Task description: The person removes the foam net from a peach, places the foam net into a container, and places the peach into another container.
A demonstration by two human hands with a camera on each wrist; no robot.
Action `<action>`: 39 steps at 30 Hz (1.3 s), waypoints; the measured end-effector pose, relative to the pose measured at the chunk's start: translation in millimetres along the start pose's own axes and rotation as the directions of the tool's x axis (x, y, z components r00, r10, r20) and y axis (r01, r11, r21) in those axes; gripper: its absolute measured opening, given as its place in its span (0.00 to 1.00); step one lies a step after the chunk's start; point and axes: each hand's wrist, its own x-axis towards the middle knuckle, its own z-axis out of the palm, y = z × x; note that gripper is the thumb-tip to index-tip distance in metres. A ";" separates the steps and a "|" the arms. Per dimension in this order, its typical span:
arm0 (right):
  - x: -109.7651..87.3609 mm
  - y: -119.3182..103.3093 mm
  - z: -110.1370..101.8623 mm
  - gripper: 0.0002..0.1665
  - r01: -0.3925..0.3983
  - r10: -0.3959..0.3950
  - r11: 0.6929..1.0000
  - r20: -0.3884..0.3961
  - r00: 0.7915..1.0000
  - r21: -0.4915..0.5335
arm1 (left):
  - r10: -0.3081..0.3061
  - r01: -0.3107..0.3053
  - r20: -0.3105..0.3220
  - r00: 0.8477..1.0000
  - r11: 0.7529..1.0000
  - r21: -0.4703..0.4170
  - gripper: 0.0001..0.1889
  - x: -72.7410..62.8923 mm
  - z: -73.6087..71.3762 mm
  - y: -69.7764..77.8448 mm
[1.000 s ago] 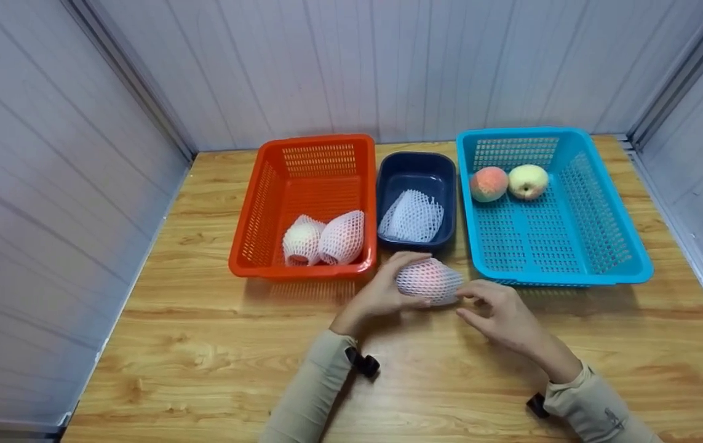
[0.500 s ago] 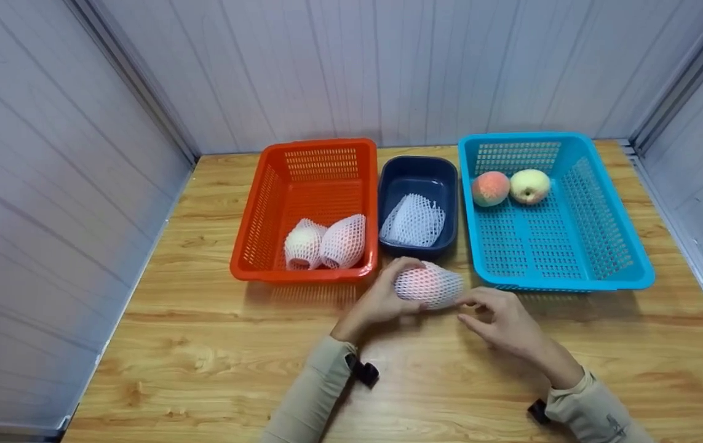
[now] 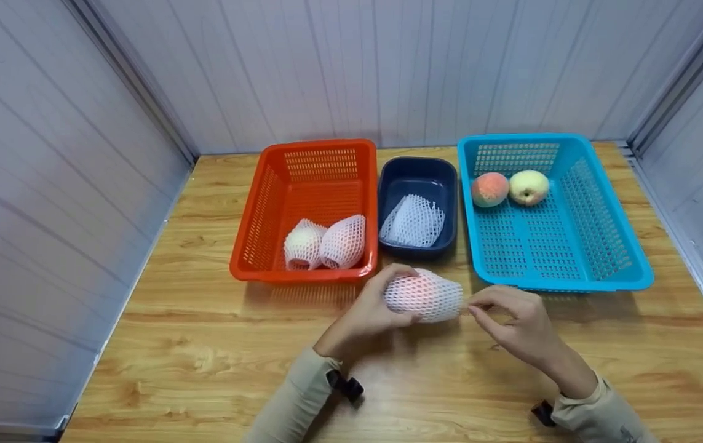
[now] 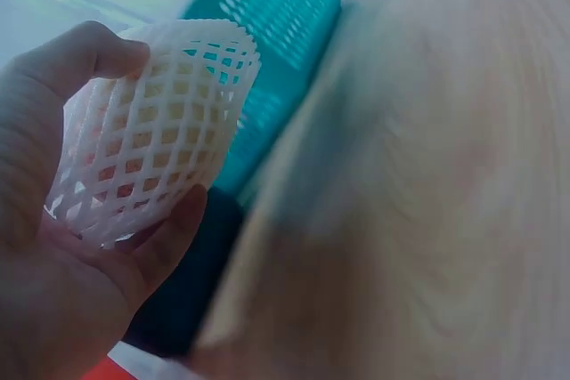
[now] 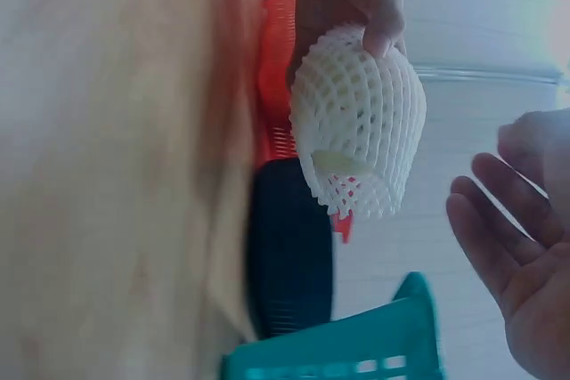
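Note:
My left hand [image 3: 382,303] grips a peach in a white foam net [image 3: 423,296] in front of the navy basin. In the left wrist view, the thumb and fingers curl round the netted peach [image 4: 147,131], and the net's loose end stands out past the fruit. The right wrist view looks toward that end of the net [image 5: 361,117], with pale fruit showing inside. My right hand [image 3: 520,323] is just right of the net's end, holding nothing. Its fingers are loosely bent and apart from the net, as the right wrist view shows of that hand [image 5: 525,229].
Two netted peaches [image 3: 342,242] lie in the orange basket [image 3: 302,275] at left. Empty foam nets [image 3: 414,221] sit in the navy basin [image 3: 417,165]. Two bare peaches [image 3: 529,187] rest in the blue basket [image 3: 563,285] at right. Panel walls [image 3: 339,74] enclose the wooden table [image 3: 203,357].
My left hand has drawn the netted peach slightly nearer me and left, turning its end toward the right. The right hand has shifted right, away from the net's end.

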 end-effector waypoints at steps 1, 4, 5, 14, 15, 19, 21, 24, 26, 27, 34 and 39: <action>4.2 -4.0 -2.9 0.13 0.007 -0.007 1.000 -0.022 1.000 -0.001 | 0.018 -0.018 0.001 1.000 1.000 -0.003 0.33 -0.4 -0.6 6.5; 18.5 -17.2 -11.3 0.14 0.013 -0.013 1.000 -0.058 0.998 -0.008 | 0.068 -0.068 -0.008 0.998 0.997 -0.025 0.33 -1.1 -3.5 26.1; 23.5 -21.6 -13.6 0.15 0.010 -0.010 1.000 -0.058 0.998 -0.012 | 0.077 -0.078 -0.014 0.997 0.996 -0.037 0.33 -1.7 -5.1 32.4; 55.6 -33.7 -16.6 0.20 -0.059 0.060 0.998 -0.044 0.997 0.036 | 0.134 -0.135 -0.084 0.987 0.991 -0.014 0.33 5.7 -31.6 62.4; 57.9 -32.5 -15.3 0.20 -0.065 0.068 0.996 -0.045 0.997 0.063 | 0.135 -0.137 -0.097 0.986 0.990 -0.014 0.33 6.7 -34.5 67.9; 65.2 -26.1 -10.3 0.15 -0.092 0.102 0.984 -0.056 0.993 0.153 | 0.124 -0.129 -0.127 0.984 0.991 -0.032 0.34 13.7 -42.5 69.7; 69.4 -24.5 -9.2 0.13 -0.102 0.114 0.980 -0.059 0.992 0.172 | 0.110 -0.116 -0.131 0.985 0.992 -0.042 0.34 18.2 -44.3 71.5; 78.5 -23.9 -9.6 0.12 -0.110 0.120 0.980 -0.054 0.991 0.166 | 0.114 -0.118 -0.126 0.985 0.993 -0.023 0.34 26.5 -45.5 68.8; 83.2 -23.4 -10.0 0.12 -0.110 0.120 0.979 -0.049 0.992 0.171 | 0.120 -0.121 -0.120 0.985 0.993 -0.005 0.34 30.1 -44.8 68.9; 85.5 -23.3 -10.2 0.13 -0.108 0.118 0.979 -0.047 0.992 0.175 | 0.125 -0.125 -0.119 0.985 0.992 0.003 0.34 32.1 -44.4 68.5; 96.4 -24.7 -9.9 0.10 -0.171 0.182 0.964 -0.037 0.983 0.203 | 0.132 -0.137 -0.126 0.983 0.990 -0.039 0.35 41.3 -41.6 64.2; 96.9 -25.9 -11.5 0.11 -0.222 0.232 0.957 -0.033 0.972 0.187 | 0.137 -0.145 -0.117 0.984 0.988 -0.061 0.35 43.7 -36.9 60.4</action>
